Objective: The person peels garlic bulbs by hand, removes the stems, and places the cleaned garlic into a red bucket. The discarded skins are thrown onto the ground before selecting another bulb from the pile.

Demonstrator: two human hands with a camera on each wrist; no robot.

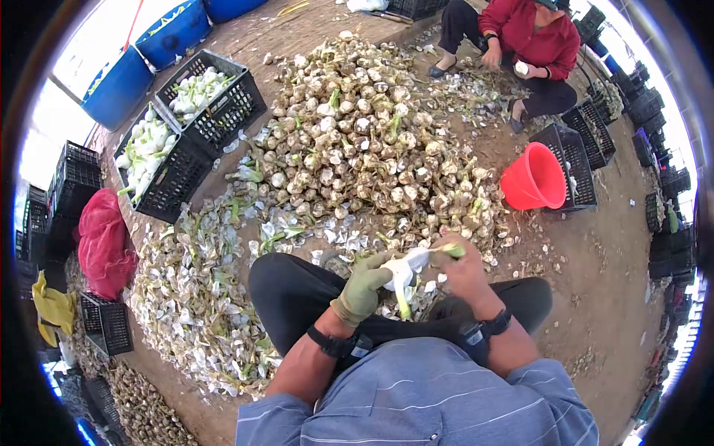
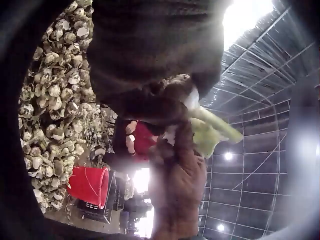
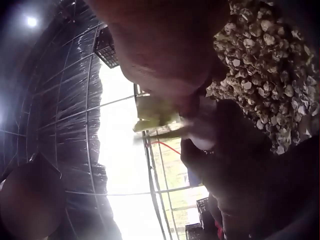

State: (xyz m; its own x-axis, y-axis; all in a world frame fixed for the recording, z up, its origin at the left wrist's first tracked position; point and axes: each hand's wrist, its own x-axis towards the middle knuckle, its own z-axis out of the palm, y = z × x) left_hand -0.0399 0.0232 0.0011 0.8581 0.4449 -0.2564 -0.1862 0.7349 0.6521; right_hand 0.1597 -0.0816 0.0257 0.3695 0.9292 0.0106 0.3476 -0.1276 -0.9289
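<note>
My left hand [image 1: 363, 290], in a greenish glove, grips a white garlic bulb [image 1: 400, 272] above my lap. The bulb's pale green stalk [image 1: 404, 305] points down toward me. Bare, my right hand [image 1: 464, 273] pinches a strip of outer leaf [image 1: 452, 250] at the bulb's right side, its green end sticking out by the fingers. In the left wrist view the stalk [image 2: 220, 125] juts out past the right hand [image 2: 177, 187]. The right wrist view is dark, with the gloved hand [image 3: 240, 160] around the bulb and the leaf strip [image 3: 157, 112] beneath my right hand.
A large heap of unpeeled garlic [image 1: 349, 141] lies ahead, with peelings [image 1: 201, 297] at left. Black crates [image 1: 227, 111] of cleaned garlic stand at back left. A red bucket [image 1: 532, 178] is at right; another person [image 1: 532, 44] sits beyond the heap.
</note>
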